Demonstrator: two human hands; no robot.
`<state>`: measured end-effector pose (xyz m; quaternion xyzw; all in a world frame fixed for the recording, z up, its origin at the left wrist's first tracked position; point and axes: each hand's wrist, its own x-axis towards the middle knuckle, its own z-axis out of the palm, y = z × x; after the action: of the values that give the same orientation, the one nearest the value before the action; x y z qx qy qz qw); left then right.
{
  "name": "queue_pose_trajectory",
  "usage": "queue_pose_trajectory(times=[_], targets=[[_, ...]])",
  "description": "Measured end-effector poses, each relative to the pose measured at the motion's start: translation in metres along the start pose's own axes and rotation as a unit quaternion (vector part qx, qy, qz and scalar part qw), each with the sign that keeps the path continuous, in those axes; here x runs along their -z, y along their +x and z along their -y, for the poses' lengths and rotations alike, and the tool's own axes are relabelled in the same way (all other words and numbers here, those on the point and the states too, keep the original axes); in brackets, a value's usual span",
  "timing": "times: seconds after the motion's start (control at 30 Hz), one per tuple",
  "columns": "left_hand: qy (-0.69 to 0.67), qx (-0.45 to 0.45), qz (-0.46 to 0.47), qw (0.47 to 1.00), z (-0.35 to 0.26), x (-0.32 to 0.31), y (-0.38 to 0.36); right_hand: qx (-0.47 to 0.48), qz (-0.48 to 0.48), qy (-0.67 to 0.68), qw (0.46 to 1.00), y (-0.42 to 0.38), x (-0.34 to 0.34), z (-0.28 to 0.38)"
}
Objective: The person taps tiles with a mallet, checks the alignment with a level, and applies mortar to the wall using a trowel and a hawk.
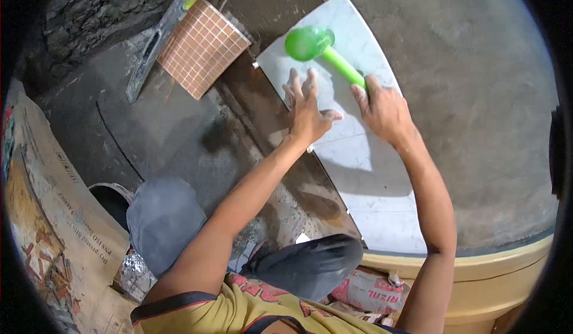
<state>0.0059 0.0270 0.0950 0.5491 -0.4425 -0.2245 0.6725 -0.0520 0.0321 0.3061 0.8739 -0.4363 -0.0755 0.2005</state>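
A large white marble-look tile (358,167) lies flat on the grey floor. My left hand (307,110) rests flat on it with the fingers spread, holding nothing. My right hand (382,110) grips the handle of a green rubber mallet (319,48). The mallet's head sits on or just above the tile's far end, ahead of my left hand.
A small-grid mosaic tile sheet (203,46) and a spirit level (158,42) lie at the far left. A dark wet mortar strip (262,119) runs along the tile's left edge. A bucket (110,200), printed boxes (65,215) and a cement bag (370,289) sit near me. My knees (164,217) are bent below.
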Motion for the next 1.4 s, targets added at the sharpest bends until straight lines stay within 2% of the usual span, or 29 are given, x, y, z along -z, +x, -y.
queue_pose_trajectory(times=[0.07,0.1,0.13,0.2,0.27,0.33,0.4,0.43,0.47,0.53,0.57,0.7,0.8,0.87,0.9,1.0,1.03,1.1,1.13,1.17,1.27,1.33,1.4], targets=[[0.002,-0.106,-0.039,0.994,0.013,-0.016,-0.008,0.012,0.001,-0.005,1.000,-0.006,0.004,-0.002],[0.000,-0.047,0.004,0.999,0.005,-0.009,-0.010,0.004,0.011,-0.008,1.000,-0.010,0.008,0.001],[0.037,-0.043,-0.005,0.998,0.003,-0.010,-0.011,-0.001,0.018,-0.010,1.000,-0.013,0.011,0.005],[-0.018,-0.068,-0.032,0.997,0.006,-0.011,-0.010,0.018,0.018,0.000,1.000,-0.030,0.018,0.016],[-0.070,-0.011,-0.036,0.997,0.009,-0.023,-0.011,0.065,0.011,0.026,0.997,-0.045,0.017,0.024],[-0.092,0.004,-0.050,0.994,0.005,-0.020,-0.009,0.051,0.034,0.015,0.998,-0.045,0.009,0.009],[-0.092,-0.017,-0.068,0.993,-0.002,-0.016,-0.012,0.007,0.043,-0.010,0.999,-0.037,0.002,-0.005],[-0.080,-0.032,-0.073,0.994,0.003,-0.021,-0.012,0.019,0.004,-0.024,1.000,-0.040,0.000,0.001],[-0.039,-0.046,-0.072,0.996,0.008,-0.023,-0.010,-0.008,0.035,0.005,0.999,-0.043,0.002,0.009],[0.041,-0.078,-0.059,0.994,0.013,-0.024,-0.011,0.017,0.051,0.010,0.998,-0.058,0.011,0.025],[0.017,-0.099,-0.085,0.991,0.011,-0.025,-0.007,0.069,0.028,0.020,0.997,-0.064,0.012,0.023],[-0.045,-0.024,-0.053,0.997,-0.002,-0.016,-0.007,-0.051,0.059,-0.023,0.997,-0.049,0.001,-0.001],[-0.073,-0.034,-0.060,0.995,-0.001,-0.018,-0.010,0.003,-0.039,0.045,0.998,-0.068,-0.007,0.002],[-0.081,-0.017,-0.032,0.996,-0.001,-0.020,-0.009,0.002,-0.025,0.013,1.000,-0.076,-0.007,-0.006],[-0.094,-0.062,0.003,0.994,0.001,-0.015,-0.004,-0.014,-0.021,-0.005,1.000,-0.074,-0.011,-0.016],[0.002,-0.041,-0.042,0.998,-0.004,-0.015,-0.009,-0.037,-0.023,-0.035,0.998,-0.075,-0.008,-0.019],[0.078,-0.038,-0.067,0.994,0.010,-0.027,-0.010,-0.040,-0.026,-0.040,0.998,-0.078,-0.009,-0.023],[0.112,-0.080,-0.082,0.987,0.018,-0.029,-0.003,-0.042,-0.026,-0.055,0.997,-0.082,-0.013,-0.029],[0.080,-0.079,-0.074,0.991,0.020,-0.027,0.002,-0.041,-0.025,-0.068,0.997,-0.082,-0.014,-0.032],[0.051,0.049,-0.040,0.997,0.001,-0.019,0.001,-0.051,-0.021,-0.051,0.997,-0.081,-0.012,-0.033],[0.060,0.086,-0.024,0.994,0.003,-0.018,0.013,-0.014,-0.044,-0.040,0.998,-0.084,-0.012,-0.038],[0.042,0.088,0.072,0.993,0.007,-0.009,0.020,-0.019,-0.042,-0.037,0.998,-0.087,-0.011,-0.037],[0.067,0.057,0.084,0.993,0.011,-0.005,0.027,-0.012,-0.049,-0.016,0.999,-0.086,-0.016,-0.038]])
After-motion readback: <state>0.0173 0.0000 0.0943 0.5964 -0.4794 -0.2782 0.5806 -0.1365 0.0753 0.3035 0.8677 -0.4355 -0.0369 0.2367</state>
